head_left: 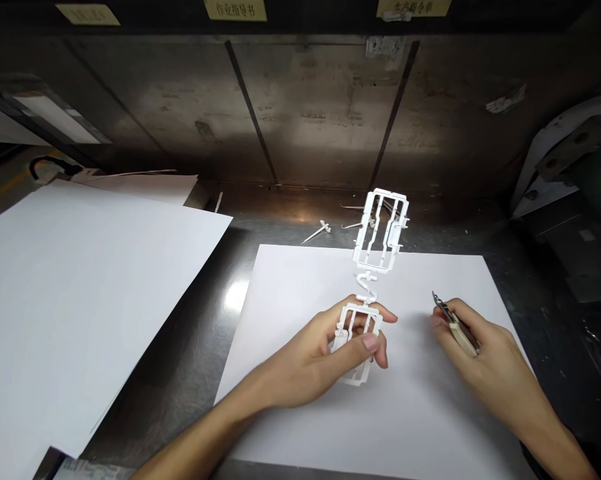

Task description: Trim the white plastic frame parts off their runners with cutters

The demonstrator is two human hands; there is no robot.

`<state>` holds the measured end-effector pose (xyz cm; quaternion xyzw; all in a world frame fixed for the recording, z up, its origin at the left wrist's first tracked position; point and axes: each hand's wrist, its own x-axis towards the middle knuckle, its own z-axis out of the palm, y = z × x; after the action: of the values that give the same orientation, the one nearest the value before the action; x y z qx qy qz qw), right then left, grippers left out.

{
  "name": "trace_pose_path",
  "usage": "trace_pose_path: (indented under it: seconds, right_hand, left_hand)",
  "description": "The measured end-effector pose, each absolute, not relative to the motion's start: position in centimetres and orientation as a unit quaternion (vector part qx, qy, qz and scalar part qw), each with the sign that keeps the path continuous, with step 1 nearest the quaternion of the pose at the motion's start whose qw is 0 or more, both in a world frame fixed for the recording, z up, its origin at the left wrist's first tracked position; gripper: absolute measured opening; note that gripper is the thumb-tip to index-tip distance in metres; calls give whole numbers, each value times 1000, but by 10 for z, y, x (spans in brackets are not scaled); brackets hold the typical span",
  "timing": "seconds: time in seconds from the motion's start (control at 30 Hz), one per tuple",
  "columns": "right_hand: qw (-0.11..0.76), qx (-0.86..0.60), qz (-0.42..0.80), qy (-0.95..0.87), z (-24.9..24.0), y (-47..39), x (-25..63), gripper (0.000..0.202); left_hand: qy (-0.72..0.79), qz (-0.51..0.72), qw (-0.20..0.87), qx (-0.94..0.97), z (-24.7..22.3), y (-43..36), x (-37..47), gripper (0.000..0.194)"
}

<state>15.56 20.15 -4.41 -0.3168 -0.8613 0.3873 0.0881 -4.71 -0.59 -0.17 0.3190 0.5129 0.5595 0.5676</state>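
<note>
My left hand grips a white plastic molded part by its lower frame, thumb on top and fingers behind. Two slotted rectangular frames make up the part, joined by a thin S-shaped runner; the upper frame sticks out beyond my fingers. In my right hand is a pair of small nippers with pale handles, its metal tip pointing up and left. The nippers are apart from the white part. Below both hands lies a white sheet of paper.
Several white plastic scraps lie on the dark metal bench behind the sheet. More large white sheets cover the left side. A metal panel closes off the back, and dark equipment stands at the right.
</note>
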Motion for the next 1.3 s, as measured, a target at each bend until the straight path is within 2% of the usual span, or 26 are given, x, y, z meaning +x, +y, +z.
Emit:
trace_pose_path:
  seconds: [0.1,0.27,0.43,0.53,0.6,0.73,0.93,1.0,1.1,1.3]
  right_hand:
    - [89,-306,375,-871,-47,203,155,33]
    - [113,-255,363,-889,-42,202,155,22]
    - [80,-147,418,-893,-30,200,159,23]
    - [64,-76,418,-903,-29,198,159,3]
    - [69,-62,392,-915,-30,196,157,15]
    - [96,-77,346,-930,-32,195,153,7]
    - [96,-149,312,-934,-29,199,160,33]
    - [83,-151,318,-932,-29,199,162,29]
    - [56,-145,338,-928,-30,199,161,11]
    - [-6,-158,363,-918,-29,200,158,15]
  left_hand:
    - [533,555,557,312,-4,-5,-44,36]
    - [539,545,555,324,-9,-1,-40,32]
    - [544,515,568,342,-9,-1,-41,26]
    - [532,539,563,330,-12,-1,-39,23]
    - [526,554,554,332,-14,0,-37,22]
    - [519,557,552,339,-16,2,-37,20]
    - [549,535,524,371,-17,3,-39,20]
    - [558,534,505,385,-18,3,-38,20]
    - [564,532,494,394,-21,4,-36,19]
    - [572,536,482,393,-22,6,-35,16]
